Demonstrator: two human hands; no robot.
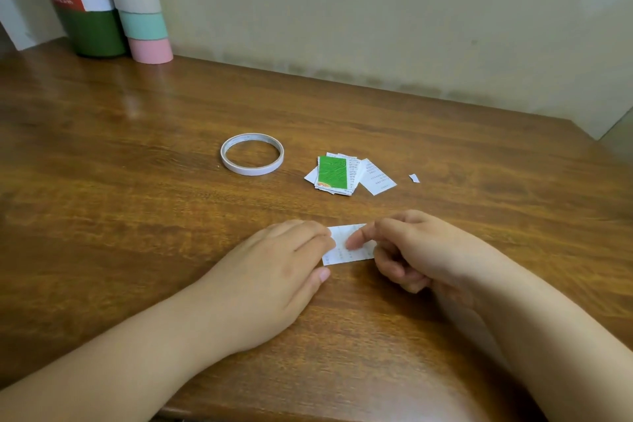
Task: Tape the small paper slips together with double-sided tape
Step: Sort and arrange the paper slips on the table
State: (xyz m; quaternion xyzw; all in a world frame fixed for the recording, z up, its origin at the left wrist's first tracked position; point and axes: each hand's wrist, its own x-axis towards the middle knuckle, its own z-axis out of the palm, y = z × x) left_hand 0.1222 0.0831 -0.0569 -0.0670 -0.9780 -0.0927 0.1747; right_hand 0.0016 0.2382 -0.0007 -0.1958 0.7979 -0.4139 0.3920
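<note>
Lower centre of the frame: the left hand (pixel 291 260) lies flat with fingers extended, pressing the left edge of a small printed paper slip (pixel 346 248) onto the wooden table (pixel 137 216); it pins the slip rather than grasping it. Just right of it, the right hand (pixel 407 247) extends its index finger onto the middle of the same slip, the remaining fingers curled loosely under the palm and holding nothing visible. The step in hand appears to be smoothing or pressing the slip down. To do it well, the left fingers should probably keep the edge from sliding while the right fingertip rubs along the taped area with even pressure, so that no corner lifts or skews. Above these, mid-frame, a loose stack of slips (pixel 337 175) with a green-printed one on top awaits joining, a tiny paper scrap (pixel 414 178) well to its right. Left of the stack, apart from it, the double-sided tape roll (pixel 252 154) lies flat. In the upper left stand a green tube (pixel 89 27) and a pastel-banded tube (pixel 140 7), both cut off by the frame. Whether tape or a second slip lies beneath the pressed slip is hidden, and its print is illegible.
</note>
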